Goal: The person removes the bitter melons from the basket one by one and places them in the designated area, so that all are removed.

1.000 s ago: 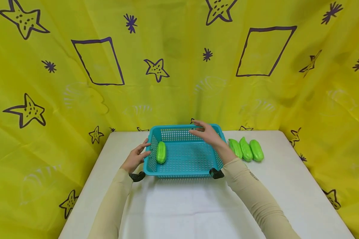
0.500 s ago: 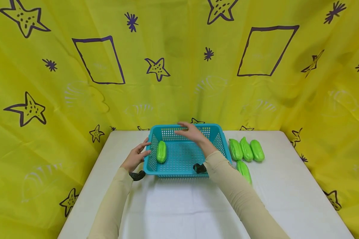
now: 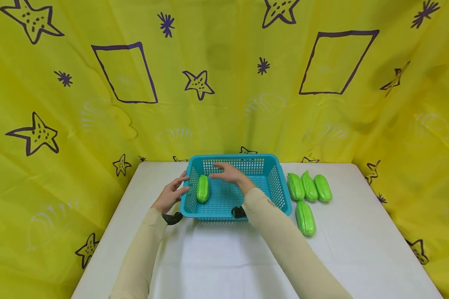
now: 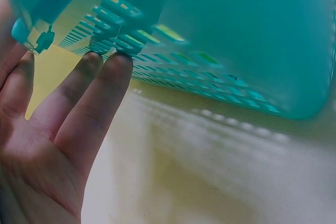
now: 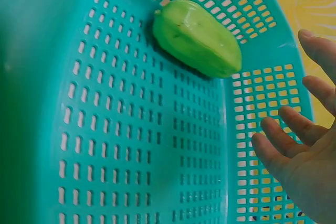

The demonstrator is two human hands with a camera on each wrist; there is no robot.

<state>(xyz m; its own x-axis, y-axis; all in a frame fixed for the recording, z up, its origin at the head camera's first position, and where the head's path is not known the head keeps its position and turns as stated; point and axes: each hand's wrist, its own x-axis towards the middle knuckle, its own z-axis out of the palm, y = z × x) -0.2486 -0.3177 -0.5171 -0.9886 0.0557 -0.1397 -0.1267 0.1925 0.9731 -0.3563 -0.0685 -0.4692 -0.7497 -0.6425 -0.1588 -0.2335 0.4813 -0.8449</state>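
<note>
A teal plastic basket (image 3: 235,216) with perforated walls stands on the white table. One glossy green ridged fruit (image 3: 203,189), perhaps a model, lies inside along the left wall; in the right wrist view the same fruit (image 5: 197,38) shows its ridges. My left hand (image 3: 170,195) is at the basket's left side, and in the left wrist view its fingertips (image 4: 118,64) touch the perforated wall from outside. Above the basket floor hovers my right hand (image 3: 230,173), fingers spread and holding nothing. Its fingertips point left toward the fruit, apart from it.
Several similar green fruits (image 3: 309,187) lie on the table right of the basket, one of them (image 3: 305,219) nearer the front. Yellow curtains (image 3: 224,116) with drawn stars enclose the white table (image 3: 217,265) at the back and sides.
My right hand has moved left over the basket, toward the fruit inside. The sleeve no longer covers the front green fruit outside. The left hand stays at the basket's side.
</note>
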